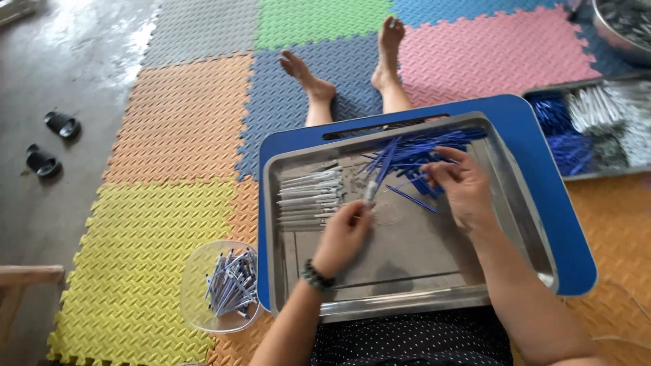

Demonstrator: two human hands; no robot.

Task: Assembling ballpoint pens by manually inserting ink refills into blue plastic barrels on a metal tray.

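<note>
Hands over a steel tray, left pinching one pen.

I see the left hand (344,234) closed in a pinch on the lower end of a slim pen (380,176), white-grey at the grip and blue above; its long axis tilts up and to the right, tip end toward the blue heap. The right hand (461,186) curls loosely with its fingertips in the pile of thin blue refills (420,152), gripping nothing I can make out for certain. Both work over a shiny rectangular metal tray (434,298) resting on a blue plastic board (576,251). Grey barrels (308,198) lie stacked sideways at the tray's left. A clear round tub (196,285) of finished pens sits on ridged foam mats (142,264).
</note>
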